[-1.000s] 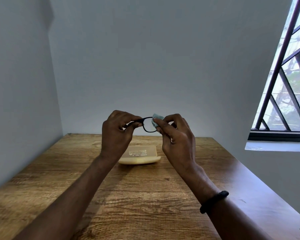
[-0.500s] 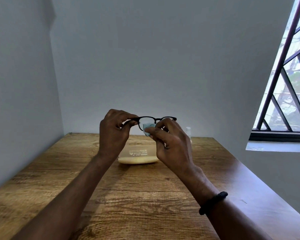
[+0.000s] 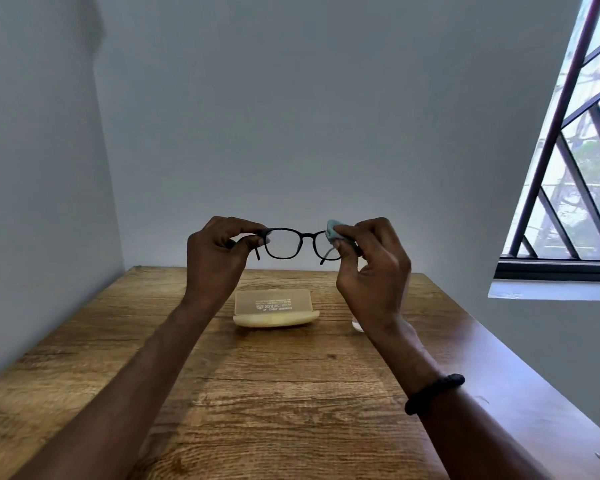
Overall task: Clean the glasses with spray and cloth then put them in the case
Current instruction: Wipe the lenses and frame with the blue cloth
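- A person's left hand (image 3: pixel 219 252) is pinching the left end of the black-framed glasses (image 3: pixel 300 241) between thumb and forefinger, hiding that hinge.
- The glasses are hanging level in the air above the far end of the wooden table (image 3: pixel 257 410), with a temple tip poking down beside each hand.
- Below them, a cream case (image 3: pixel 275 309) is lying on the table, its lid print too small to read.
- The right hand (image 3: pixel 373 271) is pinching a pale blue cloth (image 3: pixel 333 232) onto the right lens, covering part of it.
- A clear object (image 3: pixel 357 325) is peeking out behind the right wrist, too hidden to identify.
- A black band (image 3: pixel 434 393) is circling that wrist; a barred window (image 3: pixel 568 174) is running off the right edge.
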